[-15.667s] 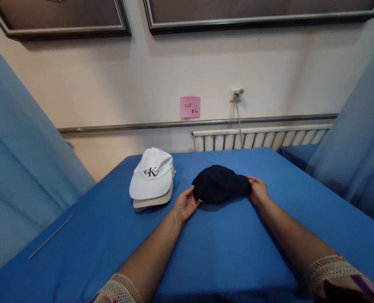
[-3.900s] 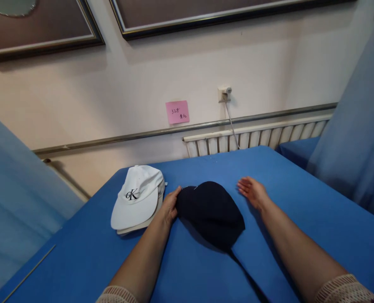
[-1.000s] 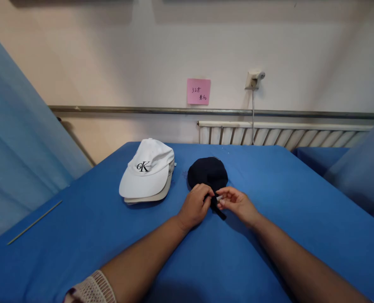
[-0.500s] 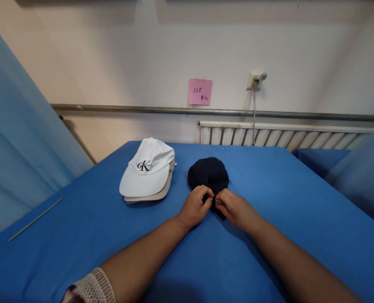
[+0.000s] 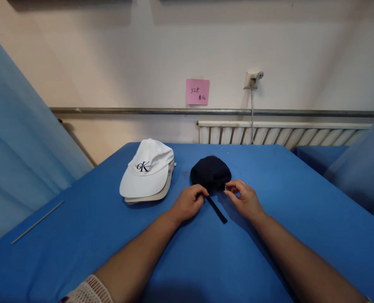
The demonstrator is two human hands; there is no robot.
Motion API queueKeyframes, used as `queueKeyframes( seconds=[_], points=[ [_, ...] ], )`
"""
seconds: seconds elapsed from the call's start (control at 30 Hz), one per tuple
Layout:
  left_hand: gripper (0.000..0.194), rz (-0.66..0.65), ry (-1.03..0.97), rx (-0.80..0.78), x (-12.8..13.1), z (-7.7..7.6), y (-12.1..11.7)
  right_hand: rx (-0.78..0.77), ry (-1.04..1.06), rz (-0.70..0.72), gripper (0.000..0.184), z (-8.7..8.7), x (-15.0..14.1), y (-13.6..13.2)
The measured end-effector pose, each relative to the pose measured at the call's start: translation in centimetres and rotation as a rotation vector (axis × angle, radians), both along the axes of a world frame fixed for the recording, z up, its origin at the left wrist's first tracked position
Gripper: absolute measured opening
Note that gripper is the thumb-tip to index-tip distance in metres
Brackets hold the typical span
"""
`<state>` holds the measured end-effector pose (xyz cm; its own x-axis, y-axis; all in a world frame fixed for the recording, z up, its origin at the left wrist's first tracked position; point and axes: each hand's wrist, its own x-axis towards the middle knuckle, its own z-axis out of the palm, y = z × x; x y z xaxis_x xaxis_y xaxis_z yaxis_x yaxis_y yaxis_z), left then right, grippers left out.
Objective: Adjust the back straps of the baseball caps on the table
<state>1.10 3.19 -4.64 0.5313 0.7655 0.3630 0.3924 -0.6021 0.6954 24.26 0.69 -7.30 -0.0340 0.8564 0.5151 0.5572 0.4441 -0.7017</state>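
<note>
- The dark cap (image 5: 211, 172) lies on the blue table (image 5: 269, 235), right of the stacked white cap (image 5: 149, 168), with its strap (image 5: 216, 209) trailing toward the near edge.
- Half a second ago both hands met at the rear of the cap, knuckles almost touching; now they have drawn apart, one to each side of the strap.
- The left hand (image 5: 187, 203) is curled, fingertips pinched at the near-left rim where the strap begins; it seems to grip the fabric, though the fingers hide the contact.
- The right hand (image 5: 244, 198) is also curled, thumb and forefinger closed on a small pale piece at the near-right rim, probably the buckle; it is too small to be sure.
- The strap, bunched between the fingers a moment ago, now lies straight and free on the cloth, pointing near and slightly right.
- The cap itself has shifted a little to the far side and sits rounder; the work in hand looks like adjusting its back fastening, with the strap pulled out.
</note>
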Motion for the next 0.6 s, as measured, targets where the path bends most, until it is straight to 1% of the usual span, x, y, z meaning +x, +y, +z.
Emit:
queueKeyframes(
  seconds=[0.07,0.1,0.13,0.2,0.33,0.37,0.47,0.53,0.6],
  points=[
    [0.029,-0.194,0.146,0.029,0.4,-0.2,-0.5,-0.009,-0.003,-0.006,0.012,0.0,-0.1,0.0],
    [0.032,-0.261,0.206,0.052,0.7,-0.4,-0.7,-0.009,0.002,-0.006,0.012,-0.1,-0.1,0.0],
    [0.035,-0.302,0.258,0.075,1.0,-0.5,-0.9,-0.008,0.009,-0.005,0.012,-0.1,0.0,0.0],
    [0.037,-0.318,0.340,0.112,1.5,-0.7,-1.1,-0.009,0.019,-0.007,0.012,-0.3,0.0,0.1],
    [0.018,-0.283,0.458,0.156,2.0,-0.6,-1.1,-0.010,0.007,-0.011,0.013,-0.6,0.1,0.2],
    [0.016,-0.286,0.475,0.163,2.0,-0.5,-1.0,-0.003,0.005,-0.010,0.013,-0.6,0.1,0.2],
    [0.020,-0.352,0.480,0.157,1.7,0.1,-1.1,0.004,0.010,-0.024,0.014,-0.7,0.1,0.3],
    [0.023,-0.407,0.475,0.127,1.4,0.5,-1.1,-0.010,0.020,-0.039,0.015,-0.8,0.1,0.4],
    [0.022,-0.429,0.496,0.094,1.1,0.9,-1.1,-0.025,0.034,-0.047,0.015,-0.9,0.2,0.5]
  ],
)
